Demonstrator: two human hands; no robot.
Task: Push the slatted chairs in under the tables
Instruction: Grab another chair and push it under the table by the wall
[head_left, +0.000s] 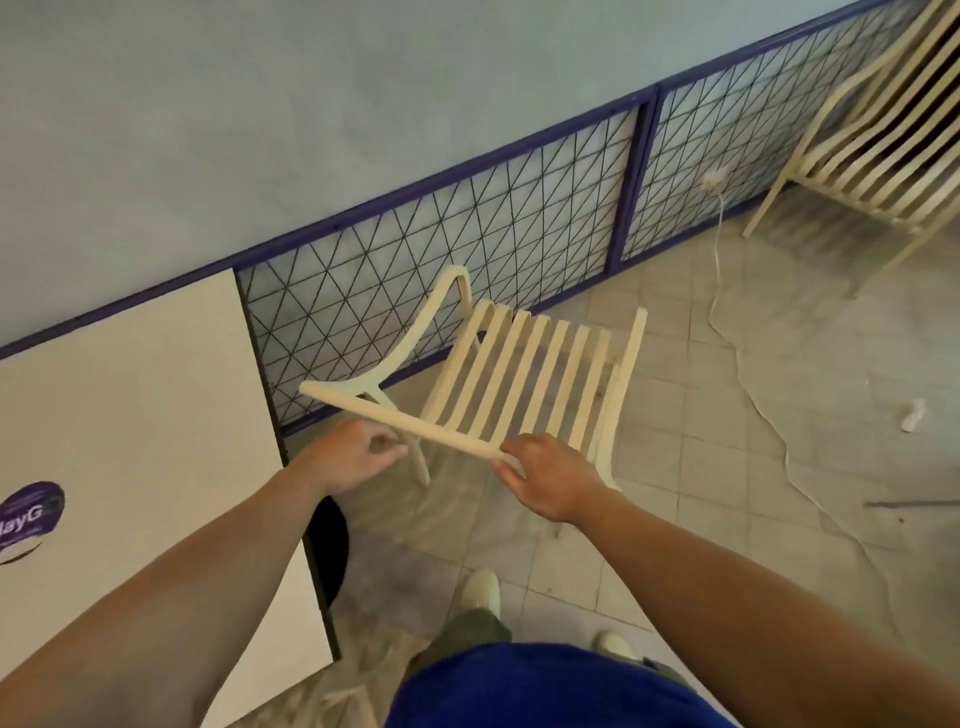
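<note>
You stood behind a slatted chair (524, 374) in the middle of the frame, and you looked down on its back and seat. The chair stood on the tiled floor (727, 467), just to the right of the white table (135, 415) that filled the left side of the frame. It was not under the table; its arm was near the table edge. Your right hand (553, 480) was at the right end of the top rail (415, 421), and its fingers (511, 470) were closed around that end. Your left hand (353, 460) was just below the left part of the same rail. Its fingers were loosely curled, with the thumb near the fingertips, and they held nothing that showed. I could not tell if this hand touched the rail.

A round purple sticker (31, 512) lay on the table, at the left edge of the frame. Behind the chair, a wire mesh panel (363, 291) in a purple frame ran along the bottom of the wall. A second slatted chair (872, 171) stood in the upper right corner, well apart from the first one. A thin white cable (753, 384) ran down from the panel and across the floor on the right side. One pale shoe (480, 584) showed at the bottom centre, near the rear legs of the chair.
</note>
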